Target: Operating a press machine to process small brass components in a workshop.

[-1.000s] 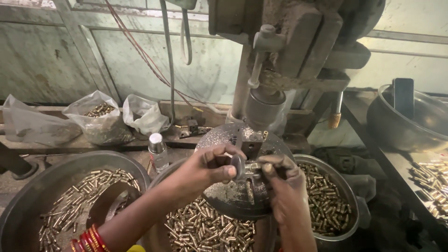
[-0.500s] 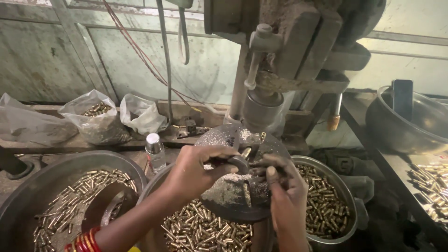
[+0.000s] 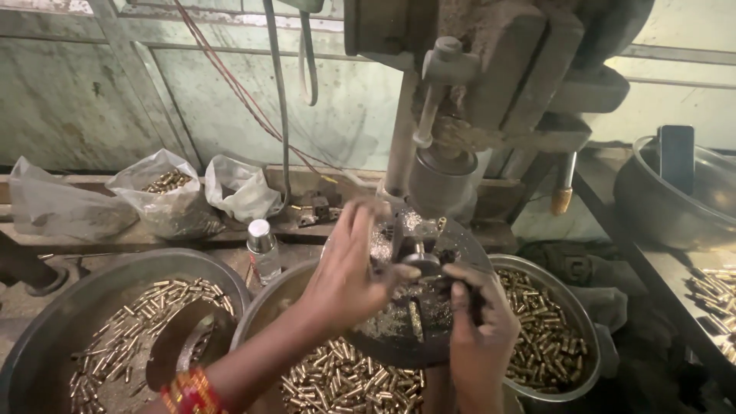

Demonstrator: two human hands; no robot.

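A drill press (image 3: 460, 92) stands over a round, shaving-covered work table (image 3: 399, 330). My left hand (image 3: 349, 264), red bangles on its wrist, reaches over the table with fingers spread and blurred, touching the fixture (image 3: 418, 249) under the spindle. My right hand (image 3: 479, 322) grips the fixture's right side, fingers curled on it. Whether the left fingers hold a small brass part is unclear. Below the table sit metal bowls (image 3: 571, 307) holding several small brass pieces (image 3: 337, 383).
A large metal basin (image 3: 115, 268) of brass pieces sits at lower left. Plastic bags (image 3: 165, 199) with parts lie on the back ledge beside a small clear bottle (image 3: 263, 249). Another basin (image 3: 667, 199) and a tray of brass pieces (image 3: 713, 295) are at right.
My left hand has lifted from the fixture and opened its fingers, moving up toward the spindle. My right hand stays on the fixture's right side.
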